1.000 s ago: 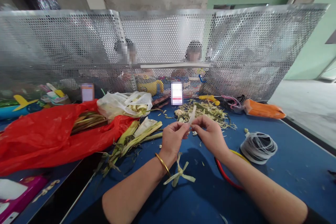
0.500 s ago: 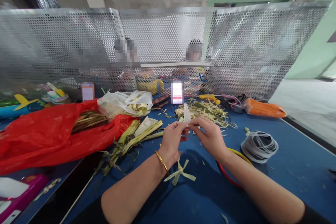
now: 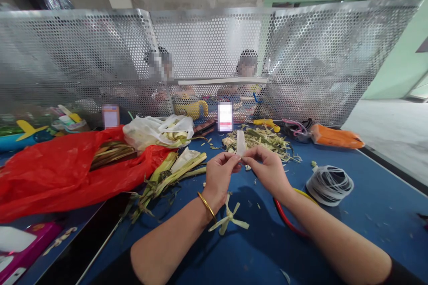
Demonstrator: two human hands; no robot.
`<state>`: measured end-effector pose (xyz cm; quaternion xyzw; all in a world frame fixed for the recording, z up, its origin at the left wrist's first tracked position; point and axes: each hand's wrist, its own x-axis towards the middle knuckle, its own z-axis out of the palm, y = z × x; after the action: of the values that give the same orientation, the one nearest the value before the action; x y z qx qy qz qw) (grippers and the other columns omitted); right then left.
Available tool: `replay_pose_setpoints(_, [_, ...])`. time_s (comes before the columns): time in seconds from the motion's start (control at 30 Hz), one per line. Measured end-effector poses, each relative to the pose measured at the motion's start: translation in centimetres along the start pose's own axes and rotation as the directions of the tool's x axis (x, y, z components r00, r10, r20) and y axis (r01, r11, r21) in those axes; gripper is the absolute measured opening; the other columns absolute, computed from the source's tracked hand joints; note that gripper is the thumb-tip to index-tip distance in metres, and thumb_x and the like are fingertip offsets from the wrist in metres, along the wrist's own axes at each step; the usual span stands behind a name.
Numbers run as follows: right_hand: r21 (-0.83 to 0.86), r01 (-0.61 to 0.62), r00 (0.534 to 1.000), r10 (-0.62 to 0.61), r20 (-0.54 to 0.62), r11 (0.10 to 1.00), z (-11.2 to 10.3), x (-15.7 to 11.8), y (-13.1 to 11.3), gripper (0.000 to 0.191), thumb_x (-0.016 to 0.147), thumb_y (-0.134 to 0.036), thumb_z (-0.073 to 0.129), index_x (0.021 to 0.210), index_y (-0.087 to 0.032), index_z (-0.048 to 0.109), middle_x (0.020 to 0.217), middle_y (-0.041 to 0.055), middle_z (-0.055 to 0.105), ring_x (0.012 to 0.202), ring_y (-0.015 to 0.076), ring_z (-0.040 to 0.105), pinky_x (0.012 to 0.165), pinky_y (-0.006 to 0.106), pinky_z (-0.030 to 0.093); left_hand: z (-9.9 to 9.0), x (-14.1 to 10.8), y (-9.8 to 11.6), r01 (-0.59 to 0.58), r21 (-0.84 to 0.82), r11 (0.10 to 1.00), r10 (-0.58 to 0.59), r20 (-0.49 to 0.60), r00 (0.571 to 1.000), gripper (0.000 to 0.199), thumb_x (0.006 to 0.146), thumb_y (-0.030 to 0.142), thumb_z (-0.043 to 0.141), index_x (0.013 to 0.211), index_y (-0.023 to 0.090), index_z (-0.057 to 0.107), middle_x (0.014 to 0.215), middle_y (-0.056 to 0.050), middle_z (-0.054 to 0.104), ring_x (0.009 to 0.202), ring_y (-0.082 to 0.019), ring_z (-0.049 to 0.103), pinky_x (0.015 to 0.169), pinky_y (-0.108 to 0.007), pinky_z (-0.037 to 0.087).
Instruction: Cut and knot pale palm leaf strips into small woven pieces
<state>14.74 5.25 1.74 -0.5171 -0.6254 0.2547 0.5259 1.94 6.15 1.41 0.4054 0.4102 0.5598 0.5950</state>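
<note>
Both hands meet above the middle of the blue table. A pale, thin husk strip (image 3: 240,142) stands up from between their fingertips. My left hand (image 3: 220,173), with a gold bangle at the wrist, pinches its lower end between thumb and forefinger. My right hand (image 3: 265,167) pinches the same end from the other side, thumb against forefinger. Below the hands, near the left wrist, a knotted star-shaped husk piece (image 3: 230,217) lies on the table. Beyond the fingertips is a pile of green and pale husk shreds (image 3: 269,141).
Long husk stalks (image 3: 177,173), a red plastic bag (image 3: 50,169) and a white bag (image 3: 143,131) lie left. At right are a string roll (image 3: 329,185), a red-yellow ring (image 3: 287,218) and an orange packet (image 3: 337,136). A perforated screen (image 3: 207,44) stands behind; two people sit beyond.
The husk strip has turned its broader face towards me and stands more upright. The right hand's fingers have closed in nearer to the left fingertips.
</note>
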Motion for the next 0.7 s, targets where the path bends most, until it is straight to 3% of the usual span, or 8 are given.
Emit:
replay_pose_setpoints(0.3, [0.005,0.012,1.0,-0.012,-0.002,1.0,0.01,0.01,-0.04,0.008,0.075,-0.025,0.061,0.07,-0.019,0.059,0.062,-0.0018,0.059,0.059,0.0132,0.052,0.057,0.025,0.04,0.03,-0.19,0.25,-0.011,0.051,0.999,0.01,0.024,1.0,0.018,0.061,0.03,0.073,0.065,0.014,0.066,0.061,0.0,0.064,0.058,-0.011,0.058,0.063,-0.025,0.049])
replay_pose_setpoints(0.47, [-0.06,0.209,0.978,-0.206,0.04,0.976,-0.06,-0.11,0.04,0.005,0.081,-0.021,0.057,0.078,-0.02,0.061,0.075,0.0004,0.064,0.071,0.0154,0.058,0.068,0.027,0.045,0.11,-0.18,0.25,0.033,0.007,0.999,-0.033,-0.023,0.999,0.018,0.062,0.03,0.07,0.061,0.015,0.061,0.058,0.001,0.06,0.054,-0.01,0.054,0.056,-0.023,0.047])
replay_pose_setpoints(0.6, [-0.249,0.394,0.919,-0.379,0.108,0.885,-0.3,-0.16,0.23,0.008,0.086,-0.019,0.055,0.085,-0.022,0.062,0.08,0.0018,0.065,0.079,0.0176,0.059,0.073,0.028,0.043,0.17,-0.23,0.46,0.124,-0.056,0.991,-0.127,-0.037,0.991,0.015,0.06,0.026,0.069,0.06,0.015,0.058,0.057,0.002,0.057,0.054,-0.01,0.051,0.053,-0.023,0.047])
replay_pose_setpoints(0.7, [-0.336,0.455,0.89,-0.437,0.131,0.825,-0.46,-0.21,0.27,0.009,0.089,-0.019,0.054,0.083,-0.022,0.061,0.079,0.0016,0.065,0.076,0.0172,0.058,0.074,0.029,0.041,0.1,-0.19,0.62,0.174,-0.109,0.979,-0.177,-0.015,0.984,0.015,0.059,0.025,0.07,0.061,0.015,0.058,0.057,0.002,0.057,0.055,-0.01,0.051,0.053,-0.023,0.047])
